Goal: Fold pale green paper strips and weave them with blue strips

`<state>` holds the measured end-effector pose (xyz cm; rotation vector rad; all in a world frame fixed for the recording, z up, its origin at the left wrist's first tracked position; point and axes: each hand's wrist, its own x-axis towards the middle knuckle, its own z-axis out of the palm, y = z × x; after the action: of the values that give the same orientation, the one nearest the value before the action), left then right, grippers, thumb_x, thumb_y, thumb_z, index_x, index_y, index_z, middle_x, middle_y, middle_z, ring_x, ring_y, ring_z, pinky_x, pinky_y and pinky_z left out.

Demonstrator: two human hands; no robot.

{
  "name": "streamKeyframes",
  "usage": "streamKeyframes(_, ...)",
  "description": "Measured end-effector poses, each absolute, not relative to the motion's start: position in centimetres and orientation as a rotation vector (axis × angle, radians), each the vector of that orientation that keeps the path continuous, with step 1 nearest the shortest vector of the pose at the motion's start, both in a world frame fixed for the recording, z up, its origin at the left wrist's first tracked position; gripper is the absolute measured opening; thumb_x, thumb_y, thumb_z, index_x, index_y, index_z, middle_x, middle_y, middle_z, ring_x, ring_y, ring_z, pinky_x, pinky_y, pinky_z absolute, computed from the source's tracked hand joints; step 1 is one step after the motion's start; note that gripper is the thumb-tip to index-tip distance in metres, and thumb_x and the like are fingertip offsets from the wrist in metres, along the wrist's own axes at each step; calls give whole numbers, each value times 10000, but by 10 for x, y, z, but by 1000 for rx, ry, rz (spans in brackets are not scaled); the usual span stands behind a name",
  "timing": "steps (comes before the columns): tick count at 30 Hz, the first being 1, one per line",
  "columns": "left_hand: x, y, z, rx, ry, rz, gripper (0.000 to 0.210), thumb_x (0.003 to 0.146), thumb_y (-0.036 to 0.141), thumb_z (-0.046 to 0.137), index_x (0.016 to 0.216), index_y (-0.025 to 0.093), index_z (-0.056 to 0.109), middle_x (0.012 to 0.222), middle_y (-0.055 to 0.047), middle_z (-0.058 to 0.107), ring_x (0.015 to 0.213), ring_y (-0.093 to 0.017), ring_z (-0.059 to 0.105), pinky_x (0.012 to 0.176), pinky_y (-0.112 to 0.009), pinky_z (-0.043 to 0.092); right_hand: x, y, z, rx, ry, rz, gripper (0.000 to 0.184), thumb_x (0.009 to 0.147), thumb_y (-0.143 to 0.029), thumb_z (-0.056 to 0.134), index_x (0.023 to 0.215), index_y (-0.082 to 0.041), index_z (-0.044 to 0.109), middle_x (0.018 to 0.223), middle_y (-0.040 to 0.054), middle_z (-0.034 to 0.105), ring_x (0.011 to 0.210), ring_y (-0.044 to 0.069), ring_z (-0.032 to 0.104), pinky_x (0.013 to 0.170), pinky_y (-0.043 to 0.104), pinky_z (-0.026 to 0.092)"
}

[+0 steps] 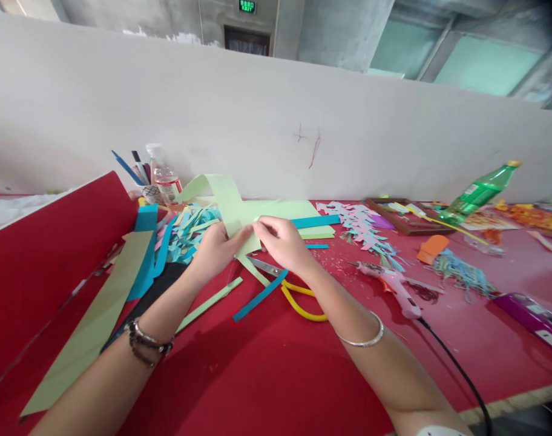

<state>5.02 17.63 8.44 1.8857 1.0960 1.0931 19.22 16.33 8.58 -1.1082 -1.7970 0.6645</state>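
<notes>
Pale green paper is occupying the centre of the view: a broad looped strip (225,197) is rising above the red table (258,381), its upper end bending over to the left. The left hand (216,247) is gripping the strip's lower part between thumb and fingers; the right hand (281,239) is pinching it at the right edge, the two sets of fingertips nearly meeting. Just below the hands, scissors (298,309) with yellow handles are lying with their blades partly spread, and a narrow blue strip (258,298) is crossing beside the handles. A thin green strip (215,303) is resting nearer the left forearm.

To the left, a heap of cut paper scraps (198,221) is lying beside the left hand; behind it, a clear plastic bottle (168,184) is standing next to a patterned pen cup (151,194). A long pale green sheet (94,321) is lying near a red panel (49,260). To the right, a pink-and-blue fringed paper garland (360,225) is stretching along the table, a pink hot glue gun (396,287) is lying in front of it, and a green plastic bottle (480,192) is leaning at the rear.
</notes>
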Motion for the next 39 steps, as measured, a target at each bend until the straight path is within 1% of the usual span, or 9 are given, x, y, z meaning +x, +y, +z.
streamKeyframes(3,51,176,84,1855,1110,1129,296,755,401,498,624,142,557,518,40,511,450,-74,427,414,-171,320,193,165,85,-1118,-1770,725,304,825,-328,383,556,-192,343,445,-62,340,429,66,349,466,209,277)
streamKeyframes(9,53,174,85,1819,1095,1182,274,761,386,494,648,144,555,531,34,504,453,-72,416,412,-170,320,190,163,86,-1066,-1669,850,309,828,-324,391,550,-189,376,424,-63,401,383,53,379,435,185,317)
streamKeyframes(14,52,173,86,1783,1152,1241,304,768,384,481,580,146,509,476,44,447,432,-72,397,405,-176,317,189,162,87,-1009,-1604,884,325,840,-331,386,548,-189,372,447,-57,430,363,47,377,407,182,318)
streamKeyframes(16,52,173,86,1780,1148,1237,305,766,399,483,609,141,529,496,38,468,446,-77,413,415,-179,325,190,162,86,-1002,-1598,874,320,843,-332,389,557,-189,375,455,-58,426,368,45,375,408,180,319)
streamKeyframes(20,53,171,88,1846,1023,1121,274,763,397,489,695,145,573,562,34,513,489,-74,443,465,-173,364,191,165,85,-1003,-1589,818,309,847,-341,391,578,-188,387,460,-60,413,389,48,381,427,180,327)
streamKeyframes(25,52,172,88,1889,1050,1028,294,751,398,499,603,144,523,502,46,463,442,-61,404,424,-165,329,191,165,85,-1013,-1636,797,321,838,-400,397,596,-189,380,481,-63,374,428,54,374,453,187,319)
streamKeyframes(29,49,176,86,1909,1084,1049,316,733,419,517,600,132,530,495,42,463,463,-67,418,442,-170,333,191,161,87,-1070,-1762,618,310,830,-361,418,583,-189,343,501,-62,302,465,60,327,470,201,272)
streamKeyframes(33,49,176,86,1863,1086,1065,311,728,387,528,545,137,505,457,48,452,418,-55,385,401,-166,293,192,161,87,-1131,-1804,566,303,848,-319,369,576,-186,363,478,-57,317,458,67,334,471,214,257)
streamKeyframes(39,52,174,87,1737,1024,1077,281,741,352,524,556,140,520,439,52,444,383,-45,355,373,-163,268,191,163,86,-1113,-1731,645,292,841,-306,380,575,-188,359,441,-66,324,422,59,343,450,206,258)
